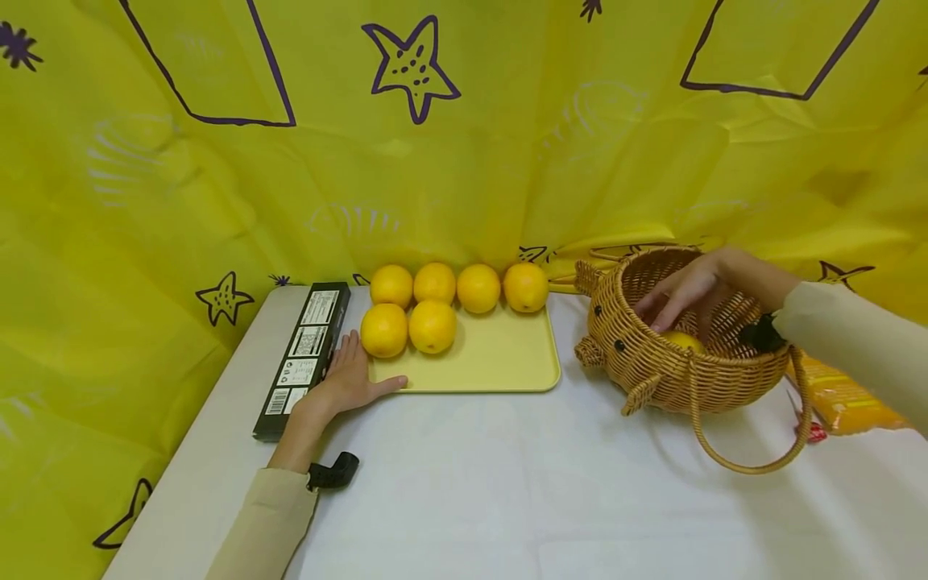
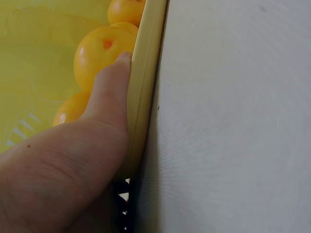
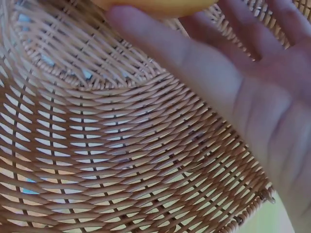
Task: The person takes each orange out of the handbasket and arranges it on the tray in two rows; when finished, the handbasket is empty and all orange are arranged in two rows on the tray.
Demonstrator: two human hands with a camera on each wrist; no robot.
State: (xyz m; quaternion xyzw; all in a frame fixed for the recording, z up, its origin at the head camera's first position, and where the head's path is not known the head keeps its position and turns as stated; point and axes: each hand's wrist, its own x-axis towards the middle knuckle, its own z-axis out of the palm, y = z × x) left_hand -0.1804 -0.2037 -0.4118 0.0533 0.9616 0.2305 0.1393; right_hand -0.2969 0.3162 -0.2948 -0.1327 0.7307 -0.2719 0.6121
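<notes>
Several oranges (image 1: 432,327) sit in two rows on a pale yellow tray (image 1: 500,354), filling its back and left part. My left hand (image 1: 346,379) rests at the tray's front left corner, fingers straight along the side and thumb over the front rim (image 2: 141,92). On the right, my right hand (image 1: 685,294) reaches down into a wicker basket (image 1: 652,374) shaped like an animal. Inside lies another orange (image 1: 683,341), partly hidden. In the right wrist view the thumb meets this orange (image 3: 160,6), and the other fingers are spread and not curled round it.
A long black box (image 1: 300,358) with white labels lies left of the tray. Right of the basket are an orange packet (image 1: 848,399) and a small red item (image 1: 815,432). The basket's handle (image 1: 754,469) hangs forward over the white table (image 1: 464,483). A yellow patterned curtain (image 1: 464,177) stands behind.
</notes>
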